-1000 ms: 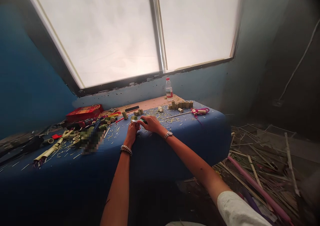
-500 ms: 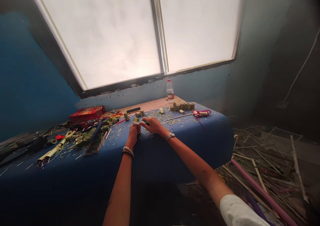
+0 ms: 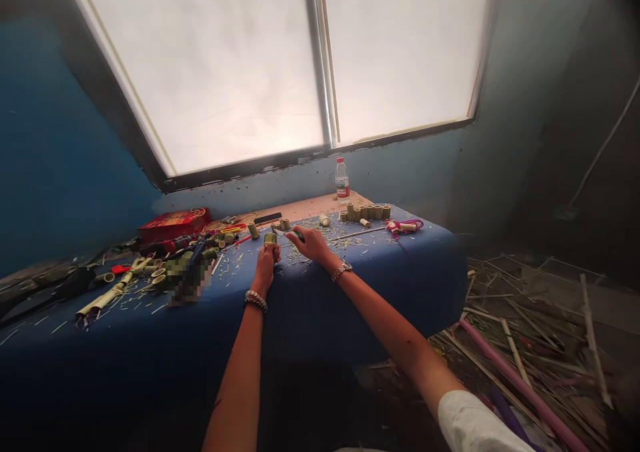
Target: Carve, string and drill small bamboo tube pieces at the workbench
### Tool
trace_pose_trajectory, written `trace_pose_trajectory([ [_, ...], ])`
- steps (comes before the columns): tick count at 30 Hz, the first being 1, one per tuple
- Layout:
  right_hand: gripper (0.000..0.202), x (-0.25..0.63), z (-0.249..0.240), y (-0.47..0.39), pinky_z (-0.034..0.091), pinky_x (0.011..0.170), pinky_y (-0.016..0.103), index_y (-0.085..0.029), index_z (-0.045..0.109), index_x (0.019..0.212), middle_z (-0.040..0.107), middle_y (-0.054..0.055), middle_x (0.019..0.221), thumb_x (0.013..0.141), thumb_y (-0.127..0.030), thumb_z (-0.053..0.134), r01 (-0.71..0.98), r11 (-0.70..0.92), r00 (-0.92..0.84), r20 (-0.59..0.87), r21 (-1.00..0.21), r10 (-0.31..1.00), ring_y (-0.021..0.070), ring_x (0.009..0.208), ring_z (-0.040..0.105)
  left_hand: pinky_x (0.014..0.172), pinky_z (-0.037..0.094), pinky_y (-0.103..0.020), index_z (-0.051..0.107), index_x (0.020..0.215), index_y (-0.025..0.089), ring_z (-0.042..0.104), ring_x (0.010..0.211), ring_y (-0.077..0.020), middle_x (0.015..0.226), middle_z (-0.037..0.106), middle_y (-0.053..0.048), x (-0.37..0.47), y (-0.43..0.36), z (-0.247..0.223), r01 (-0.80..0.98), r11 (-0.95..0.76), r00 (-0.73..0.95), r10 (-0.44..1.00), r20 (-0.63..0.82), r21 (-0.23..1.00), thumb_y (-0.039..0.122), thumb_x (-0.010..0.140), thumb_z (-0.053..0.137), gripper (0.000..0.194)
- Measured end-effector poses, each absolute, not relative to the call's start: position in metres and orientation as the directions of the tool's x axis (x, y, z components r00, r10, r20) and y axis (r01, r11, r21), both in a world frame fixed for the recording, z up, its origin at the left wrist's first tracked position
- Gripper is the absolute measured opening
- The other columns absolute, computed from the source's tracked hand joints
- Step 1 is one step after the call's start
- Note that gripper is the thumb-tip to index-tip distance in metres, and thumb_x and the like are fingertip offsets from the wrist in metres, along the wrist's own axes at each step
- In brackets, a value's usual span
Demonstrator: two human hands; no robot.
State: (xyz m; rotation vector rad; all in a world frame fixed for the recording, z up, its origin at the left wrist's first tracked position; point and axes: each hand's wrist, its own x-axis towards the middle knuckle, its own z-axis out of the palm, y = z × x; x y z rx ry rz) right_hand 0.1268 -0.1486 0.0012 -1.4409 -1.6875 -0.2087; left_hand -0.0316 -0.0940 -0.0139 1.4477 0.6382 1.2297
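Note:
My left hand (image 3: 269, 257) is closed around a short green bamboo piece (image 3: 271, 238), holding it upright over the near part of the blue-covered table (image 3: 325, 305). Just to its right, my right hand (image 3: 311, 244) grips a knife (image 3: 299, 235) by its green handle. The pale blade points left and stands slightly apart from the bamboo. Behind the hands are a few small bamboo cylinders (image 3: 284, 225) and another upright bamboo piece (image 3: 253, 231). Thin shavings (image 3: 300, 259) lie scattered under and around both hands.
A row of several bamboo cylinders (image 3: 370, 212) stands at the back right near a plastic bottle (image 3: 342, 182). Magenta cord (image 3: 400, 227) lies at the right. Leftward are a red box (image 3: 175, 225), tools and bamboo pieces. Bamboo strips (image 3: 540, 345) litter the floor.
My right hand has moved the knife up and away from the bamboo piece, from its near side to beyond its upper right. The left hand still holds the bamboo, now more exposed.

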Motion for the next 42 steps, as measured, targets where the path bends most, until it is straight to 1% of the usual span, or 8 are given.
trace_pose_trajectory([
  [4, 0.041, 0.122, 0.0, -0.153, 0.031, 0.065, 0.024, -0.018, 0.073, 0.103, 0.073, 0.006, 0.078, 0.105, -0.054, 0.053, 0.861, 0.385, -0.09, 0.646, -0.331, 0.758, 0.0193, 0.075, 0.066, 0.051, 0.029, -0.025, 0.037, 0.057, 0.022, 0.025, 0.05, -0.0093, 0.054, 0.032, 0.006, -0.03, -0.092, -0.016, -0.196, -0.271, 0.298, 0.899, 0.32, 0.943, 0.035, 0.092, 0.058, 0.042],
  [10, 0.041, 0.118, -0.002, -0.151, 0.032, 0.067, 0.025, -0.019, 0.074, 0.099, 0.073, 0.006, 0.078, 0.105, -0.053, 0.053, 0.863, 0.401, -0.115, 0.653, -0.308, 0.748, 0.0193, 0.076, 0.067, 0.052, 0.029, -0.026, 0.043, 0.059, 0.021, 0.029, 0.051, -0.0096, 0.055, 0.036, 0.005, -0.032, -0.093, -0.016, -0.159, -0.283, 0.298, 0.9, 0.319, 0.946, 0.036, 0.092, 0.061, 0.041],
  [18, 0.044, 0.128, 0.0, -0.144, 0.032, 0.064, 0.025, -0.018, 0.072, 0.105, 0.073, 0.006, 0.078, 0.108, -0.053, 0.044, 0.869, 0.236, 0.16, 0.7, -0.434, 0.696, 0.0196, 0.074, 0.067, 0.054, 0.034, -0.026, 0.036, 0.057, 0.022, 0.031, 0.051, -0.0107, 0.057, 0.035, 0.004, -0.032, -0.095, -0.014, -0.195, -0.313, 0.288, 0.888, 0.359, 0.93, 0.033, 0.093, 0.057, 0.043],
  [23, 0.045, 0.124, -0.003, -0.149, 0.031, 0.064, 0.025, -0.019, 0.074, 0.1, 0.071, 0.005, 0.075, 0.105, -0.057, 0.05, 0.856, 0.396, -0.072, 0.682, -0.333, 0.728, 0.0186, 0.071, 0.065, 0.051, 0.03, -0.026, 0.039, 0.056, 0.022, 0.028, 0.05, -0.0107, 0.054, 0.034, 0.005, -0.032, -0.093, -0.015, -0.165, -0.308, 0.269, 0.9, 0.343, 0.937, 0.032, 0.093, 0.056, 0.043],
  [29, 0.044, 0.118, -0.003, -0.153, 0.032, 0.066, 0.025, -0.018, 0.076, 0.105, 0.072, 0.005, 0.077, 0.104, -0.057, 0.053, 0.851, 0.411, -0.108, 0.657, -0.327, 0.746, 0.0185, 0.074, 0.065, 0.052, 0.03, -0.026, 0.043, 0.057, 0.021, 0.031, 0.051, -0.0109, 0.053, 0.037, 0.004, -0.033, -0.092, -0.016, -0.14, -0.319, 0.279, 0.896, 0.346, 0.938, 0.031, 0.093, 0.058, 0.041],
  [32, 0.042, 0.12, -0.001, -0.15, 0.033, 0.066, 0.025, -0.019, 0.075, 0.106, 0.072, 0.006, 0.077, 0.104, -0.055, 0.053, 0.864, 0.362, -0.041, 0.668, -0.349, 0.743, 0.0197, 0.075, 0.067, 0.054, 0.031, -0.026, 0.041, 0.056, 0.021, 0.032, 0.052, -0.0111, 0.054, 0.038, 0.004, -0.033, -0.094, -0.016, -0.147, -0.332, 0.281, 0.889, 0.361, 0.932, 0.029, 0.092, 0.059, 0.041],
  [37, 0.039, 0.127, 0.004, -0.146, 0.033, 0.066, 0.025, -0.019, 0.071, 0.106, 0.075, 0.007, 0.082, 0.109, -0.048, 0.045, 0.857, 0.189, 0.242, 0.699, -0.479, 0.672, 0.0202, 0.078, 0.069, 0.054, 0.033, -0.026, 0.038, 0.056, 0.022, 0.032, 0.052, -0.0112, 0.055, 0.036, 0.003, -0.034, -0.095, -0.014, -0.184, -0.349, 0.252, 0.887, 0.387, 0.919, 0.03, 0.091, 0.055, 0.04],
  [42, 0.036, 0.127, 0.002, -0.15, 0.031, 0.065, 0.025, -0.02, 0.068, 0.104, 0.074, 0.006, 0.082, 0.109, -0.047, 0.045, 0.865, 0.189, 0.249, 0.725, -0.465, 0.642, 0.0198, 0.077, 0.069, 0.05, 0.029, -0.025, 0.045, 0.061, 0.022, 0.033, 0.048, -0.0104, 0.055, 0.039, 0.004, -0.033, -0.096, -0.012, -0.193, -0.328, 0.22, 0.904, 0.367, 0.925, 0.036, 0.087, 0.055, 0.031],
])
